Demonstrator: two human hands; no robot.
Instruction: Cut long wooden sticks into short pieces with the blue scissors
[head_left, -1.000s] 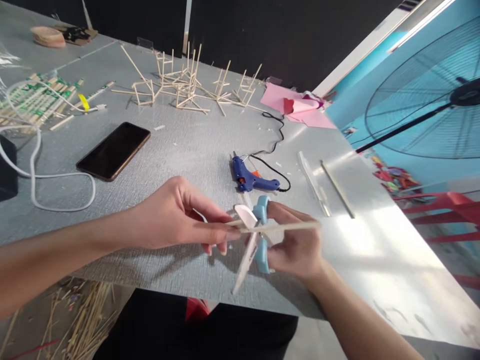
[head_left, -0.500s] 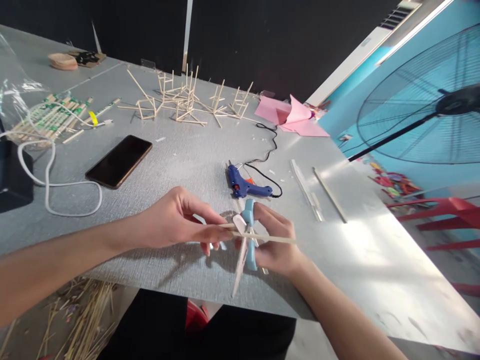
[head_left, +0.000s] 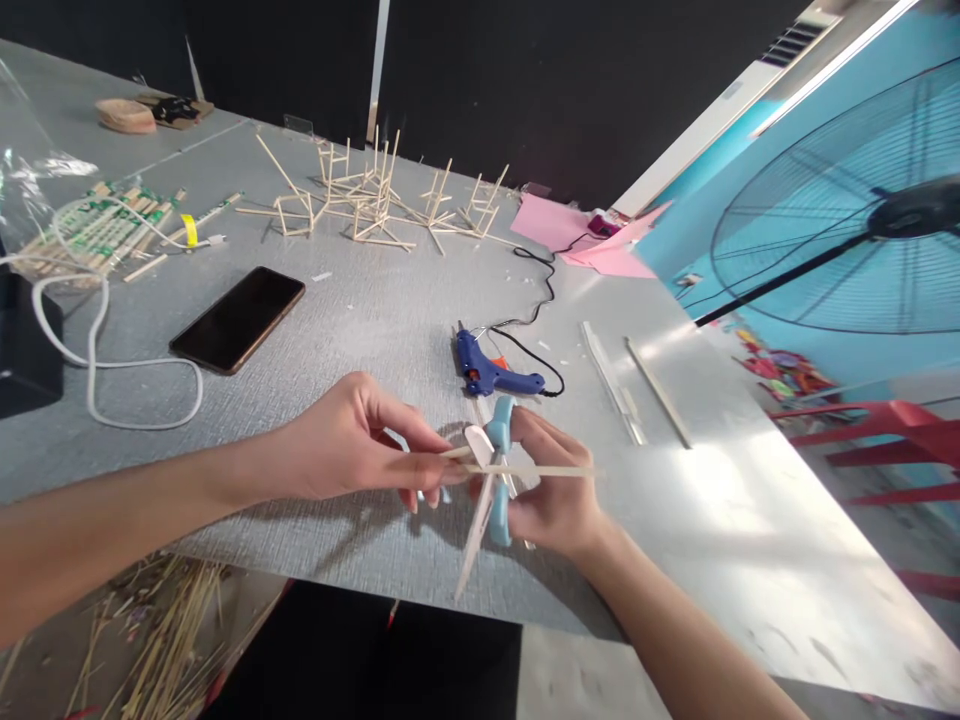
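Observation:
My left hand [head_left: 375, 445] pinches thin wooden sticks between thumb and fingers, above the near part of the table. One wooden stick [head_left: 551, 471] runs rightward from those fingertips, across the scissors and in front of my right hand. In my right hand [head_left: 555, 485] are light-blue-handled scissors [head_left: 500, 435], with fingers in the loops. Their blades are spread, one pointing down toward the table's near edge, and the stick crosses them near the pivot. Just beyond my hands a blue glue gun [head_left: 487, 368] lies on its side.
A phone [head_left: 238, 318] and a white cable [head_left: 94, 365] lie to the left, near bundled sticks [head_left: 112, 230]. Stick frames [head_left: 367, 205] stand at the back. Pink paper [head_left: 551, 222] is at the back right. Clear glue sticks [head_left: 611, 380] and a wooden stick [head_left: 658, 392] lie right.
The scissors and the stick between my hands have shifted only slightly in angle; both hands keep their hold. At the back right, the pink paper's raised part now leans lower toward the right.

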